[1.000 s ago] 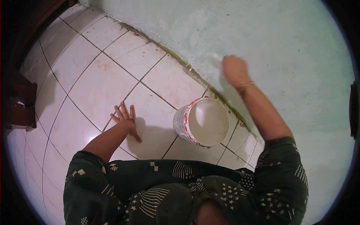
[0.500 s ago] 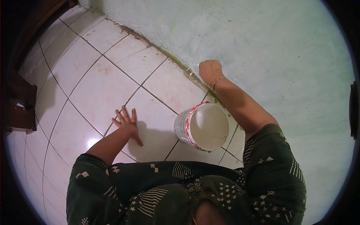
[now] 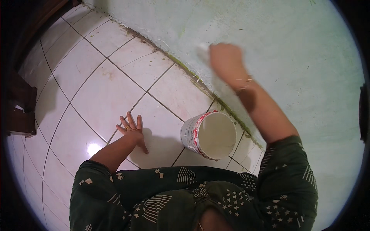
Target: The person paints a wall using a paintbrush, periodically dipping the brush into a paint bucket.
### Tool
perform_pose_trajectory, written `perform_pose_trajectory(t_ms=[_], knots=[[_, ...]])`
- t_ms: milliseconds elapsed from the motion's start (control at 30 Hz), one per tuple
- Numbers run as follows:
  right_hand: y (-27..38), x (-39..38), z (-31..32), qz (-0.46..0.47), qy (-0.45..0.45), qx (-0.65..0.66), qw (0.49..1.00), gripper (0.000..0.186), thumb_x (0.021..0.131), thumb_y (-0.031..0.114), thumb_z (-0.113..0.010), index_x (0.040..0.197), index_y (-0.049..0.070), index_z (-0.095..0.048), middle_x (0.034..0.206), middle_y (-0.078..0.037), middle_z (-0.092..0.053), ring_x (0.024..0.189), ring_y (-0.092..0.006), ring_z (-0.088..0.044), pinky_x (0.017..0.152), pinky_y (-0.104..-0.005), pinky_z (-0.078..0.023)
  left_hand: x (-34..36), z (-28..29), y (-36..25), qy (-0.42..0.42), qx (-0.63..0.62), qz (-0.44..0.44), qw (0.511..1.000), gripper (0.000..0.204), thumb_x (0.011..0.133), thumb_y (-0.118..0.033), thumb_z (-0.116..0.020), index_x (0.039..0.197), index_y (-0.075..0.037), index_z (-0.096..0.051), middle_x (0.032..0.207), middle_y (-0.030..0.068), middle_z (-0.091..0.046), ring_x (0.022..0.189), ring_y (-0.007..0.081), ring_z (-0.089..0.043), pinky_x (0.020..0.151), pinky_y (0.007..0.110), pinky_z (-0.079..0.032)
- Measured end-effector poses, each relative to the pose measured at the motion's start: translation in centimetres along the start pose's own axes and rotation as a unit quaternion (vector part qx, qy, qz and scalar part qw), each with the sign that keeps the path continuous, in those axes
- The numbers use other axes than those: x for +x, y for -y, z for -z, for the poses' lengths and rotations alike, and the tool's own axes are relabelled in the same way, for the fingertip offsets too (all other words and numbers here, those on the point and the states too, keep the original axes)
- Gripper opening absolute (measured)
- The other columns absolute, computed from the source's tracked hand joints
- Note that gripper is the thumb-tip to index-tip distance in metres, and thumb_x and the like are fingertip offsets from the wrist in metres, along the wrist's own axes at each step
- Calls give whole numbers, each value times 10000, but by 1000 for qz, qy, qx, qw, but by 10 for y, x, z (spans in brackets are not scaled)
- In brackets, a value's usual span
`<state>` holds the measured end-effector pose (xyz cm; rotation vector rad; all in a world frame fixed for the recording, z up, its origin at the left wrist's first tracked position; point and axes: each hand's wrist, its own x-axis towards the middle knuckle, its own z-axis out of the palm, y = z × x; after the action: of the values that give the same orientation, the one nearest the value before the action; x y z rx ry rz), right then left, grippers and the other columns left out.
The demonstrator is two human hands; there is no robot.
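My left hand [image 3: 132, 129] rests flat on the white tiled floor [image 3: 111, 92], fingers spread and holding nothing. Up against the pale green wall [image 3: 293, 50] is my right hand [image 3: 227, 63], closed and smeared by motion. A blurred whitish tip [image 3: 202, 47] sticks out at its left side; the rest of that thing is hidden in the fist. Between my two arms a white bucket [image 3: 189, 133] with red marks around its rim stands on the floor, its opening showing a pale inside.
A dirty, greenish seam [image 3: 181, 65] runs where floor meets wall, flecked with white. Dark wooden furniture [image 3: 21, 107] stands at the left edge, and another dark wooden piece [image 3: 42, 23] lies along the upper left corner.
My right hand has moved up the wall, away from the floor seam and slightly to the right. My left hand keeps its place on the floor.
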<state>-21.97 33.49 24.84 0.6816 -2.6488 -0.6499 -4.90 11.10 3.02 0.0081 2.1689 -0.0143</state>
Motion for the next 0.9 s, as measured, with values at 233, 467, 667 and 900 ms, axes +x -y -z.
perform_pose_trajectory(t_ms=[233, 467, 667, 900], knots=[[18, 14, -124, -9, 95, 30, 995, 169, 758, 144, -550, 718, 113, -712, 763, -111, -689, 731, -279, -677, 601, -387, -511, 6, 2, -1, 2, 17, -6, 1000, 1597, 379, -596, -865, 1445, -103, 218, 1421, 360, 272, 1295, 612, 172, 961, 763, -100], [-68, 30, 47, -101, -12, -57, 993, 175, 797, 186, -534, 789, 88, -678, 796, -148, -670, 778, -333, -653, 662, -437, -506, 5, 5, 0, -3, 23, -4, 1000, 1592, 383, -605, -861, 1447, -99, 211, 1412, 370, 278, 1288, 624, 164, 950, 770, -105], [-68, 9, 97, -184, -178, 5, 967, 190, 851, 159, -479, 905, 81, -644, 795, -174, -658, 768, -365, -642, 657, -451, -495, 2, 1, 2, 6, 8, 5, 1000, 1612, 371, -598, -871, 1438, -88, 224, 1409, 374, 277, 1285, 621, 178, 953, 771, -92], [-52, 43, -4, -178, -68, 125, 974, 348, 924, 252, -449, 1253, 206, -552, 869, -184, -650, 805, -379, -620, 712, -472, -482, 6, 5, -2, -4, 26, -17, 1000, 1599, 381, -613, -855, 1441, -91, 223, 1411, 383, 261, 1284, 632, 161, 946, 771, -104]])
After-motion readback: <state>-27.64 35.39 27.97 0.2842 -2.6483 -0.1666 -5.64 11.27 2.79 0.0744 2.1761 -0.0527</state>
